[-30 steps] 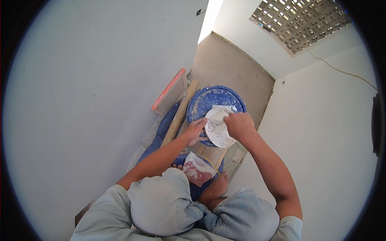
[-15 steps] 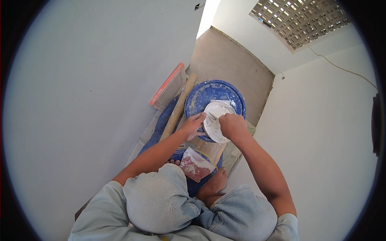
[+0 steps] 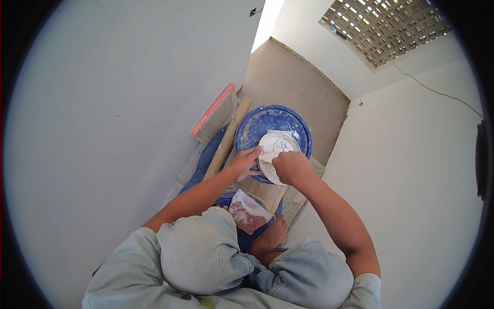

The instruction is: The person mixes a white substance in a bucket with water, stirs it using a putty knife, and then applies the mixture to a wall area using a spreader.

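Note:
A round white tub (image 3: 284, 140), its inside coated with white paste, rests on the near part of a blue lid (image 3: 257, 122) spattered with white. My left hand (image 3: 246, 164) grips the tub's left side, thumb at the rim and fingers spread lower on the side. Closed into a fist, my right hand (image 3: 292, 167) is over the tub's right side. Whatever it holds is mostly hidden by the fist; only a small greyish edge shows over the paste.
Toward me lies a red, white-smeared flat piece (image 3: 249, 211) near my bare foot (image 3: 275, 233). A long cardboard-coloured tube (image 3: 226, 141) and an orange-edged panel (image 3: 215, 110) lean at left. White walls (image 3: 128, 103) close in on both sides.
My right hand has shifted left and slightly down over the tub, and the streaks in the paste look different. My left hand keeps its hold.

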A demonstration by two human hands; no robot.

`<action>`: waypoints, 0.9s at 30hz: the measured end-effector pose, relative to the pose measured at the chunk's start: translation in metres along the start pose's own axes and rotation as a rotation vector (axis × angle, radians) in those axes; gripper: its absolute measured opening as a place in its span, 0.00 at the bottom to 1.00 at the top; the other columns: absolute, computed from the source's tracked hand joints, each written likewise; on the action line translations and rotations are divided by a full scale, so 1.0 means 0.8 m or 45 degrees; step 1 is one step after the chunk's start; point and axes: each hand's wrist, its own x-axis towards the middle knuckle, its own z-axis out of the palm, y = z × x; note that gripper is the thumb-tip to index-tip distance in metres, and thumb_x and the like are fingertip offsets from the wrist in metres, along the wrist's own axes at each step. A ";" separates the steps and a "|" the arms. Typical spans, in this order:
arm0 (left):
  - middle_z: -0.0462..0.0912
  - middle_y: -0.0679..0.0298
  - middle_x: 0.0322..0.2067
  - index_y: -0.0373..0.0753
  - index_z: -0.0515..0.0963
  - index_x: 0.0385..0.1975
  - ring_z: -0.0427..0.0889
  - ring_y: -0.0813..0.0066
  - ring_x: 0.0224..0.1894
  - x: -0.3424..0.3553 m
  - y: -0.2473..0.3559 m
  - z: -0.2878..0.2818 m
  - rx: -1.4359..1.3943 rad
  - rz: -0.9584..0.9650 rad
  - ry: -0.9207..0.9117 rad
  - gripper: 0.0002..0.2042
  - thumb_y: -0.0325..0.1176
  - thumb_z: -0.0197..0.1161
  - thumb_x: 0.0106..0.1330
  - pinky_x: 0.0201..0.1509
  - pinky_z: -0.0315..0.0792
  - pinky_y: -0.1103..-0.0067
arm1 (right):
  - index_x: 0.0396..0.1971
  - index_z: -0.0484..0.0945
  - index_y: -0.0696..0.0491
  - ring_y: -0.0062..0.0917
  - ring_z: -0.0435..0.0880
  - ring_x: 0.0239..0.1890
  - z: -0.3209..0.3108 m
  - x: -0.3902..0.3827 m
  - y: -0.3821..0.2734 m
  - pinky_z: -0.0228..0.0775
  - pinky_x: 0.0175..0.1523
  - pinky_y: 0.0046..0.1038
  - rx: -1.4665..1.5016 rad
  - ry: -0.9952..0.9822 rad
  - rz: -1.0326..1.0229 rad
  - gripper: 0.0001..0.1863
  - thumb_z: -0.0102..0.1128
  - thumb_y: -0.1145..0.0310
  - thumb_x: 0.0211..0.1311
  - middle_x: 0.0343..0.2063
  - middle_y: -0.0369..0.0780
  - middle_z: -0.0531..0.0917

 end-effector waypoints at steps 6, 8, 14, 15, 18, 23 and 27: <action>0.74 0.66 0.62 0.46 0.65 0.69 0.72 0.61 0.64 0.001 0.001 0.007 0.016 -0.025 0.010 0.28 0.55 0.53 0.75 0.66 0.62 0.46 | 0.29 0.86 0.55 0.40 0.89 0.38 -0.012 0.005 0.028 0.82 0.42 0.39 0.144 0.121 0.239 0.06 0.64 0.73 0.49 0.32 0.47 0.87; 0.74 0.66 0.62 0.47 0.65 0.69 0.71 0.61 0.65 0.007 0.006 0.001 0.029 -0.011 -0.026 0.28 0.55 0.53 0.75 0.66 0.62 0.47 | 0.29 0.87 0.54 0.40 0.89 0.36 0.021 0.001 0.013 0.82 0.39 0.38 0.083 0.261 0.183 0.07 0.61 0.74 0.51 0.31 0.46 0.88; 0.72 0.63 0.63 0.44 0.66 0.68 0.70 0.57 0.66 0.004 0.004 0.001 0.020 -0.017 0.049 0.28 0.54 0.54 0.75 0.67 0.60 0.45 | 0.27 0.87 0.53 0.39 0.89 0.35 -0.002 -0.014 0.030 0.82 0.40 0.38 0.042 0.037 0.014 0.06 0.61 0.73 0.52 0.29 0.45 0.87; 0.72 0.64 0.64 0.45 0.66 0.68 0.70 0.58 0.66 0.009 0.011 0.001 0.021 0.006 0.018 0.28 0.54 0.54 0.75 0.67 0.60 0.45 | 0.27 0.87 0.53 0.39 0.89 0.35 0.000 -0.007 0.039 0.82 0.40 0.38 0.034 0.041 0.016 0.06 0.61 0.73 0.52 0.29 0.45 0.87; 0.72 0.64 0.64 0.45 0.65 0.68 0.70 0.58 0.66 0.000 -0.005 0.004 -0.001 -0.023 -0.011 0.28 0.53 0.54 0.75 0.68 0.60 0.45 | 0.30 0.86 0.52 0.38 0.89 0.36 0.043 -0.007 0.045 0.81 0.40 0.38 0.026 0.339 0.159 0.07 0.62 0.73 0.51 0.30 0.43 0.87; 0.73 0.64 0.63 0.45 0.67 0.67 0.70 0.58 0.65 0.004 0.010 0.001 -0.001 -0.055 0.030 0.27 0.52 0.56 0.74 0.68 0.59 0.44 | 0.38 0.83 0.49 0.37 0.88 0.40 0.025 -0.043 0.061 0.81 0.42 0.39 0.079 0.069 0.055 0.12 0.61 0.74 0.52 0.37 0.40 0.87; 0.73 0.64 0.63 0.49 0.68 0.68 0.71 0.60 0.65 0.006 0.041 0.006 0.166 -0.047 0.070 0.26 0.51 0.57 0.74 0.67 0.60 0.48 | 0.41 0.84 0.46 0.34 0.88 0.41 -0.013 -0.048 0.079 0.81 0.41 0.37 -0.056 0.160 0.091 0.14 0.61 0.74 0.54 0.36 0.35 0.87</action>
